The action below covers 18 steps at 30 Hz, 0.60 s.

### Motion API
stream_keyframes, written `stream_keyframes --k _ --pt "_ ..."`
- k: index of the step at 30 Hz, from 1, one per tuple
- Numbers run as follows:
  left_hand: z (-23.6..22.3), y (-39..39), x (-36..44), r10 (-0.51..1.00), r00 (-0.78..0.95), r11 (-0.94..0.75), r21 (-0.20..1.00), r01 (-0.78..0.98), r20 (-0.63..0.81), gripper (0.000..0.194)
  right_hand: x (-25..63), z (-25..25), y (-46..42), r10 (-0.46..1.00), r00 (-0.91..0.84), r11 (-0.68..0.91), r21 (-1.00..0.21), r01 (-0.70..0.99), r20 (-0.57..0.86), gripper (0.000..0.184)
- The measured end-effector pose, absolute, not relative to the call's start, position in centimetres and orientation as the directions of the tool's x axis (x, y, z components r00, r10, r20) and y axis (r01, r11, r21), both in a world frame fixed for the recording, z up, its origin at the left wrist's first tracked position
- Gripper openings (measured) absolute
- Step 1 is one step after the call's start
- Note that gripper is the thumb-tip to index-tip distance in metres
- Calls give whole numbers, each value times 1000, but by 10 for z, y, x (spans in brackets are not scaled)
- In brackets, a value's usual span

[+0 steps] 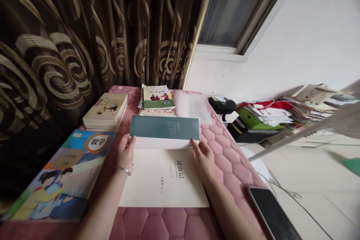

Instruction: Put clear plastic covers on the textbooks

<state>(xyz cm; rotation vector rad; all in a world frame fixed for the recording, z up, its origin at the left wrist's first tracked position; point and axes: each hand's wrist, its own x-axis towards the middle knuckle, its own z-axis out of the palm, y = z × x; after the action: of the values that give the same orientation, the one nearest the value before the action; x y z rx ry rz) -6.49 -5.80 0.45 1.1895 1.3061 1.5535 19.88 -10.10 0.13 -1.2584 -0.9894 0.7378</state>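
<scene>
Teal and white in the head view, a printed cover flap (165, 127) is spread above the cream title page (165, 191) of a paperback book, which lies on a pink quilted cover (225, 157). The person's left hand (125, 154), with a silver bracelet (123, 170) at the wrist, pinches the flap's near left corner between thumb and curled fingers. The right hand (204, 157) has its near right corner in a similar pinch, thumb on top; neither hand gapes. How firmly they press, I cannot tell.

The step in hand looks like steadying or aligning the flap: it sits roughly square to the page, held at 2 corners. From here, I judge, any move calls for both hands to work evenly, since a pull from 1 side could skew or crease the card. A thin see-through edge seems to show along its right side, but whether that is film is unclear.

Beyond the flap are a pile of thin colourful booklets (157, 97) and, just beside it, clear plastic sheets (194, 107). To the left stands a stack of cream paperbacks (105, 108), with a large blue and orange textbook (64, 176) nearer the person. A black-screened phone (272, 210) lies to the right.
</scene>
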Motion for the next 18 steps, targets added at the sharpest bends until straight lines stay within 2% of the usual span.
stream_keyframes --k 4,10,18 --pt "3 -58 -67 955 -267 -147 988 -37 132 32 200 0 -100 884 417 198 -977 78 212 34" --pt "5 -58 -67 951 -253 -170 984 61 180 33 200 -5 -97 886 406 243 -970 1 222 38" --pt "8 -60 -65 950 -249 -177 981 77 191 39 201 -5 -98 882 428 197 -979 45 197 37"
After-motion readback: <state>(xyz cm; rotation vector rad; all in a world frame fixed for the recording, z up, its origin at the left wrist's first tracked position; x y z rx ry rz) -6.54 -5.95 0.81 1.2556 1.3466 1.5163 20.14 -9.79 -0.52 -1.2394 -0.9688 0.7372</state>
